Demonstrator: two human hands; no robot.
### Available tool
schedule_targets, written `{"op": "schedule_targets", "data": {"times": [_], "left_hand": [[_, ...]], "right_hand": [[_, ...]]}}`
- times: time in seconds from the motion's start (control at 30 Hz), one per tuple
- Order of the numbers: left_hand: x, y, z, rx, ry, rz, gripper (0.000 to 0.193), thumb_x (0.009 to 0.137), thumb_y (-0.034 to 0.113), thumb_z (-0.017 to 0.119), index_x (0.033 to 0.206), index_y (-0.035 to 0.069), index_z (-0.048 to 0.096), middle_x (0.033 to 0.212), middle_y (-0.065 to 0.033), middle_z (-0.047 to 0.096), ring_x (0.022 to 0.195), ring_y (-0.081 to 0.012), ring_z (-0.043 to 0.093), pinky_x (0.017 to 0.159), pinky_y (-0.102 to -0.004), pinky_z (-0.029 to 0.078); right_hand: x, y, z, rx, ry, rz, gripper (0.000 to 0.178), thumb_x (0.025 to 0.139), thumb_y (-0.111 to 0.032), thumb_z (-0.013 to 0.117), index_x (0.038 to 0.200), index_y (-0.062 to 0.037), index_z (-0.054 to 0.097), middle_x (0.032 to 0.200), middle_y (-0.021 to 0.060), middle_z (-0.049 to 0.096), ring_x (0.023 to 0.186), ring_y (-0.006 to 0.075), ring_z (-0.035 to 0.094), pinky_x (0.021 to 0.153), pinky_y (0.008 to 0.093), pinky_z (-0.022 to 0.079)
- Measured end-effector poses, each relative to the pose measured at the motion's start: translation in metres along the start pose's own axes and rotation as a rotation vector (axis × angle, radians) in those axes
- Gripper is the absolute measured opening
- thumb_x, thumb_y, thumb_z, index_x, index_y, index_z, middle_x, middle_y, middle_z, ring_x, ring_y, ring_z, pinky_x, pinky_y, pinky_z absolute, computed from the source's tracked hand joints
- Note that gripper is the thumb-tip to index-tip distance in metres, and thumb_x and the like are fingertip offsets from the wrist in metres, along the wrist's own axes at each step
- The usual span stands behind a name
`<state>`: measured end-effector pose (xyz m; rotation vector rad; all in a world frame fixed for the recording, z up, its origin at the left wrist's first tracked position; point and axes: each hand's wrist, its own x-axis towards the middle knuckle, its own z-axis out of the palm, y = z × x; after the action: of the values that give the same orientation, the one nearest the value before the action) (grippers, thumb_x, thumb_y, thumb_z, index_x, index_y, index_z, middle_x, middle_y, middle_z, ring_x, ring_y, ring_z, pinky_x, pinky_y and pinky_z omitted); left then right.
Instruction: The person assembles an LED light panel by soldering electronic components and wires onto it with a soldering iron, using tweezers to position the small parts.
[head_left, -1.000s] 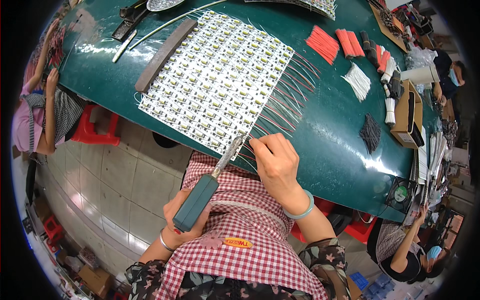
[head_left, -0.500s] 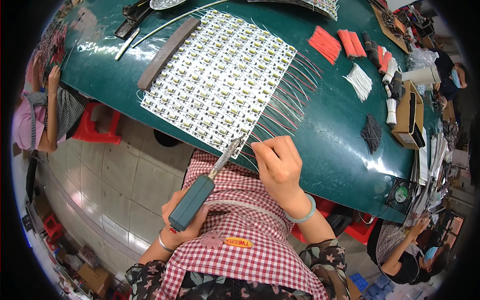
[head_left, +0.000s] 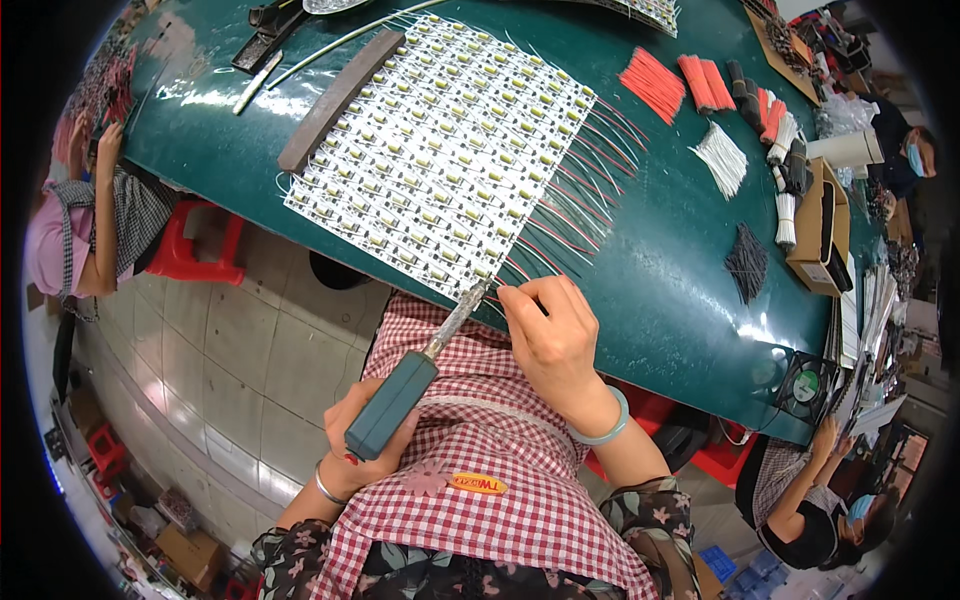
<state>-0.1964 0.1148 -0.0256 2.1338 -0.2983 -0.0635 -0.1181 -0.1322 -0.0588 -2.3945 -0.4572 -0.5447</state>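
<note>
- Fingers of the right hand [head_left: 553, 335] are pinching closed on the end of a thin wire at the near corner of the white panel of small circuit boards [head_left: 445, 155], just right of centre in the frame.
- Fingers of the left hand [head_left: 365, 430] are wrapping tightly around the teal handle of a soldering iron [head_left: 415, 375], low and left of centre; its metal shaft is slanting up and right, and the tip is sitting at the panel's lowest corner, touching or just beside the pinched wire.
- Judging by this, the step in hand is soldering a lead onto the last pad in the panel's near row; red and white leads are already fanning out along the panel's right edge toward the upper right.
- Next, the move is calling for a steady tip on the pad, the wire kept still until the joint sets, then a fresh lead.
- Bundles of red wires [head_left: 655, 80] and white wires [head_left: 722, 158] are lying on the green table [head_left: 660, 290] in the upper right, well apart from both hands.
- A dark bar [head_left: 338, 100] is lying along the panel's upper-left edge.
</note>
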Motion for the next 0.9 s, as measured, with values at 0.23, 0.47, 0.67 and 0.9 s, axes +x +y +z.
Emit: {"op": "schedule_targets", "data": {"times": [0.23,0.47,0.67,0.9], "left_hand": [[-0.0009,0.0019,0.0022,-0.012,0.000,-0.024,0.025,0.080,0.002,0.079,0.099,-0.007,0.068,0.087,-0.0131,0.069,0.070,-0.0209,0.070,0.063,-0.0292,0.054],[-0.0037,0.0019,0.0041,0.003,0.046,-0.012,0.025,0.081,0.011,0.079,0.101,-0.002,0.071,0.085,-0.0118,0.064,0.065,-0.0243,0.063,0.058,-0.0341,0.049],[-0.0043,0.0008,-0.0008,0.071,0.030,0.062,0.023,0.079,0.005,0.079,0.099,-0.006,0.072,0.092,-0.0162,0.068,0.069,-0.0244,0.070,0.060,-0.0310,0.055],[-0.0086,-0.0028,-0.0006,0.033,0.043,0.053,0.026,0.079,0.004,0.079,0.101,-0.007,0.072,0.100,-0.0185,0.071,0.075,-0.0254,0.073,0.065,-0.0304,0.057]], "right_hand": [[-0.0003,-0.0005,0.0010,-0.031,0.000,0.000,0.019,0.076,0.002,0.073,0.094,-0.0033,0.070,0.081,0.0056,0.057,0.074,0.0225,0.058,0.065,0.0359,0.045],[-0.0002,-0.0009,0.0023,-0.028,0.012,-0.002,0.017,0.077,0.002,0.073,0.093,-0.0036,0.070,0.081,0.0062,0.057,0.075,0.0230,0.058,0.066,0.0363,0.046],[-0.0011,-0.0022,0.0020,-0.041,0.012,0.007,0.017,0.077,0.001,0.073,0.093,-0.0034,0.070,0.081,0.0063,0.057,0.075,0.0232,0.058,0.066,0.0365,0.046],[-0.0021,-0.0039,0.0032,-0.001,0.038,0.027,0.019,0.075,0.003,0.074,0.093,-0.0029,0.070,0.083,0.0065,0.059,0.078,0.0238,0.060,0.066,0.0365,0.046]]}}
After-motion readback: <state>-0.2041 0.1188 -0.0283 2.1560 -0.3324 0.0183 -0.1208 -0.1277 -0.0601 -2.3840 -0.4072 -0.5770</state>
